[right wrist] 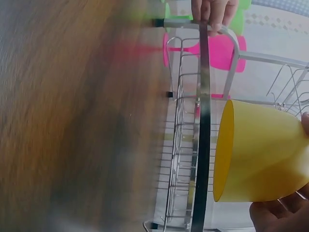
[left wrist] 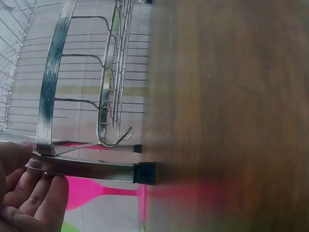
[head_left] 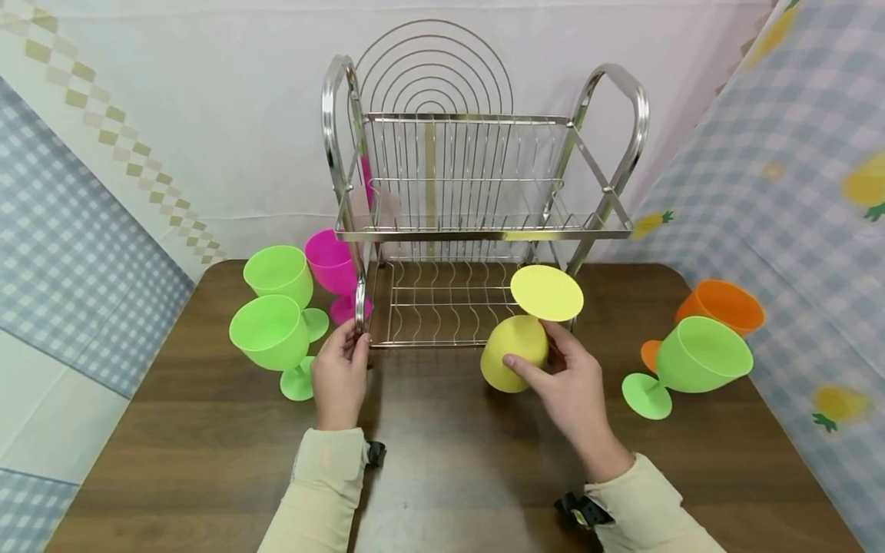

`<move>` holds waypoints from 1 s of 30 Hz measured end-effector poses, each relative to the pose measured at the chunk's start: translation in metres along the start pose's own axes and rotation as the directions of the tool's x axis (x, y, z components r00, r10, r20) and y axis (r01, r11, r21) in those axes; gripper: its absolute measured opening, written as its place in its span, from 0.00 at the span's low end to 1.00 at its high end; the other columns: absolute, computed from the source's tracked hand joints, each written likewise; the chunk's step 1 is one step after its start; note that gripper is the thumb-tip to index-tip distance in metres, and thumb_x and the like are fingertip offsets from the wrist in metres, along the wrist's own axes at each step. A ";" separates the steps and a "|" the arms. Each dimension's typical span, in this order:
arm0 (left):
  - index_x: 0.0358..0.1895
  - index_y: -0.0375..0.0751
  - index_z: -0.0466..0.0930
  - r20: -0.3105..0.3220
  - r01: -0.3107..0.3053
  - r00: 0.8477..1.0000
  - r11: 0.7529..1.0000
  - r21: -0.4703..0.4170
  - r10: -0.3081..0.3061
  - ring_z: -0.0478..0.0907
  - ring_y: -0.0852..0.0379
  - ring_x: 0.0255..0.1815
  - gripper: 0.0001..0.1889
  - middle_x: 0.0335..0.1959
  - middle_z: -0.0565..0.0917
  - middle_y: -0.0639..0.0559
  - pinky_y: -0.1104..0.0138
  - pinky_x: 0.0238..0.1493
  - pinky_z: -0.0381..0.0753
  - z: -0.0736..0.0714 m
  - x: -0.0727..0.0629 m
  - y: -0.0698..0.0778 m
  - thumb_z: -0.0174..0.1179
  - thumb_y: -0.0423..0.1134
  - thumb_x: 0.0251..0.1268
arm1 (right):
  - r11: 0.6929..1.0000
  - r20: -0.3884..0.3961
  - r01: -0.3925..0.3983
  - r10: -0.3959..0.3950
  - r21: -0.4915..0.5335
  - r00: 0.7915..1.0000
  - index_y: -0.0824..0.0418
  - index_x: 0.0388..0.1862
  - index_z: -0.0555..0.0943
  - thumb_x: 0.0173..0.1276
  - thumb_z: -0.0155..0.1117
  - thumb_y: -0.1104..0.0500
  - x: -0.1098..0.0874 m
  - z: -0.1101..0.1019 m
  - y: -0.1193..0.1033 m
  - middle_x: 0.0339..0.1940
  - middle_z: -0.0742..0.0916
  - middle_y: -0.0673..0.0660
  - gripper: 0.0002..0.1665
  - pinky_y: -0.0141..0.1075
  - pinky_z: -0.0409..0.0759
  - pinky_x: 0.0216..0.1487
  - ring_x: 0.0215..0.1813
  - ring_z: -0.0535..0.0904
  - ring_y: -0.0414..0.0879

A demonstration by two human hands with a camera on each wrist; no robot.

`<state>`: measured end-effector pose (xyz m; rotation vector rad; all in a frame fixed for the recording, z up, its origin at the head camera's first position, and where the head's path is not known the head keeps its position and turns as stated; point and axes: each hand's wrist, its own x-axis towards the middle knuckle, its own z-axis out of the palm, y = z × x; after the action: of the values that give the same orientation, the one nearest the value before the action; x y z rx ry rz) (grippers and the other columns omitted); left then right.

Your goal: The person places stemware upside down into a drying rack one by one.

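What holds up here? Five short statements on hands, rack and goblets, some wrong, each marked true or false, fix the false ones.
1. The right hand holds the yellow goblet. True.
2. That goblet is upright. False: it is upside down, its base above the bowl.
3. The left hand grips the rack. True.
4. All goblets left of the rack are green. False: the pink goblet is there too, beside two green goblets.
5. Right of the rack, the orange goblet is next to a green one. True.
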<state>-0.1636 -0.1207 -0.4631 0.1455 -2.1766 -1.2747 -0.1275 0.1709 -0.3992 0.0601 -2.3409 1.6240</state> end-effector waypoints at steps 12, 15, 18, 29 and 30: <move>0.52 0.33 0.84 0.033 0.049 0.998 0.998 0.027 -0.050 0.87 0.44 0.46 0.12 0.46 0.88 0.40 0.56 0.47 0.88 0.001 0.002 0.003 0.65 0.31 0.68 | 0.992 0.013 0.051 -0.049 -0.118 0.999 0.54 0.68 0.78 0.54 0.83 0.56 0.021 -0.002 0.002 0.58 0.85 0.57 0.42 0.28 0.83 0.49 0.55 0.83 0.50; 0.52 0.34 0.84 0.032 0.052 0.998 0.998 0.022 -0.053 0.87 0.44 0.46 0.12 0.46 0.88 0.40 0.57 0.47 0.88 0.002 0.001 0.003 0.65 0.32 0.68 | 0.988 0.020 0.058 -0.055 -0.144 0.998 0.56 0.69 0.77 0.54 0.83 0.55 0.028 -0.001 0.004 0.59 0.85 0.58 0.42 0.39 0.84 0.52 0.55 0.83 0.50; 0.52 0.34 0.84 0.035 0.053 0.998 0.998 0.022 -0.053 0.87 0.44 0.46 0.12 0.46 0.88 0.40 0.57 0.48 0.88 0.002 0.001 0.001 0.65 0.32 0.68 | 0.986 0.025 0.063 -0.060 -0.152 0.998 0.59 0.69 0.76 0.54 0.83 0.56 0.034 0.001 0.005 0.61 0.84 0.60 0.43 0.46 0.83 0.57 0.57 0.83 0.52; 0.52 0.34 0.84 0.050 0.072 0.996 0.997 0.005 -0.072 0.87 0.44 0.46 0.12 0.46 0.88 0.40 0.56 0.48 0.88 0.002 0.001 0.000 0.64 0.32 0.69 | 0.979 0.053 0.036 -0.026 -0.201 0.998 0.61 0.69 0.75 0.55 0.82 0.52 0.051 0.004 0.006 0.61 0.84 0.63 0.44 0.49 0.83 0.59 0.58 0.83 0.57; 0.52 0.34 0.84 0.052 0.075 0.996 0.997 0.004 -0.075 0.87 0.44 0.46 0.12 0.46 0.88 0.40 0.56 0.48 0.88 0.002 0.002 0.000 0.64 0.32 0.69 | 0.978 0.054 0.034 -0.024 -0.205 0.998 0.61 0.69 0.75 0.55 0.82 0.52 0.053 0.004 0.006 0.60 0.84 0.63 0.44 0.50 0.83 0.59 0.58 0.83 0.57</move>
<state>-0.1661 -0.1196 -0.4630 0.1990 -2.2355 -1.3321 -0.1807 0.1760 -0.3922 0.0926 -2.5211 1.3726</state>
